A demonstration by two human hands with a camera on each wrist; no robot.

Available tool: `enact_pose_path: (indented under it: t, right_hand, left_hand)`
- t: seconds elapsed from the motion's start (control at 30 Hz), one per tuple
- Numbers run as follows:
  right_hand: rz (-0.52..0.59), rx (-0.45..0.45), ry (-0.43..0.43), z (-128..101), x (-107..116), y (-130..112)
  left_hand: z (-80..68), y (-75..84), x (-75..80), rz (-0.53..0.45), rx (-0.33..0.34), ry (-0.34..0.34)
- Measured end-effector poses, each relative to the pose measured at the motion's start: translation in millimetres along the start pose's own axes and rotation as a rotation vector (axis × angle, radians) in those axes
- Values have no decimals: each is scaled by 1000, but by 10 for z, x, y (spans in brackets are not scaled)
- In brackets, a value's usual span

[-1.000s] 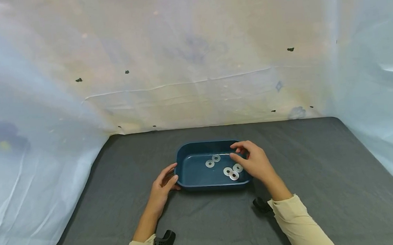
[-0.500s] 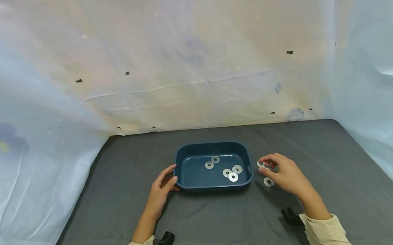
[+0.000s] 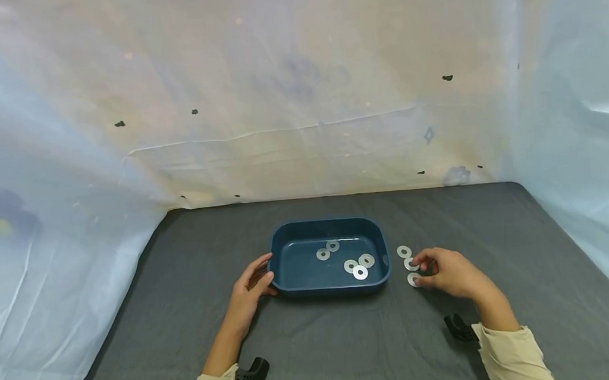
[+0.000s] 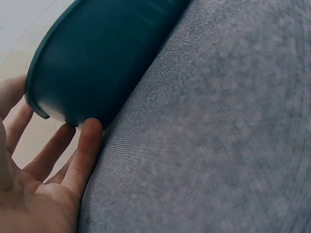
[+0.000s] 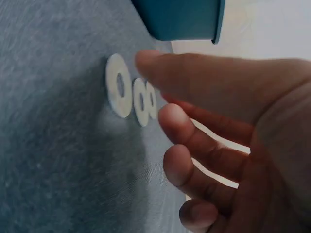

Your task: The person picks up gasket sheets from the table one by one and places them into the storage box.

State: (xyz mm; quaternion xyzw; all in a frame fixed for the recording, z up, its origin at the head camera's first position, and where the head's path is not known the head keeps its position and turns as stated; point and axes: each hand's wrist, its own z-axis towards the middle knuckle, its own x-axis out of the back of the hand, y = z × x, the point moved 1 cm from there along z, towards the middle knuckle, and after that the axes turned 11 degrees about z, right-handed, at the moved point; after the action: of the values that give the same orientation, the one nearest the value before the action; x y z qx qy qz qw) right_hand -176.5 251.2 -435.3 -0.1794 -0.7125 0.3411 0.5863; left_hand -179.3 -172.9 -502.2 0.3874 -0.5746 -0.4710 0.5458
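A blue rectangular tray (image 3: pixel 333 287) with rounded corners holds several flat metal washers (image 3: pixel 360 272). My left hand (image 3: pixel 245 296) rests against the tray's left end; in the left wrist view its fairly straight fingers (image 4: pixel 90 145) touch the outer wall. Right of the tray, three washers lie in a row on the cloth: a far washer (image 3: pixel 403 252), a middle washer (image 3: pixel 410 264) and a near washer (image 5: pixel 118 86). My right hand (image 3: pixel 453 272) hovers beside the middle and near ones, thumb and fingers apart. The right wrist view shows nothing between them.
A dark grey cloth (image 3: pixel 316 344) covers the table. Pale patterned sheeting (image 3: pixel 297 95) hangs at the back and both sides. A black wrist mount (image 3: pixel 251 373) sits on the left forearm and another black mount (image 3: pixel 459 328) on the right one.
My right hand has moved from over the tray's right end out to the right, then slightly farther right and nearer. The three washers outside are now uncovered. The left hand stays put.
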Motion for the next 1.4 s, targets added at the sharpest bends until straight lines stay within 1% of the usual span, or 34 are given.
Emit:
enact_pose_path:
  t: [0.2,0.33,0.5,0.7,0.9,1.03,1.2,1.4]
  right_hand:
    - [-58,-17,-21,23,-21,92]
    - [-75,-36,-25,21,-22,101]
    - [-65,-57,-35,15,-26,94]
    - [-31,-39,-41,16,-44,99]
    - [-7,25,-69,32,-78,106]
    - [-8,47,-64,26,-71,98]
    - [-1,31,-72,20,-79,92]
    - [13,5,-75,24,-77,99]
  left_hand:
    - [6,12,8,-17,32,-4]
    - [13,19,8,-20,36,-1]
    - [20,23,2,-17,37,-2]
    - [14,34,-6,-12,31,1]
    - [-4,55,-10,-16,1,5]
    - [-8,59,-9,-12,4,4]
    - [-9,50,-11,-9,10,6]
    - [-5,44,-14,-6,2,8]
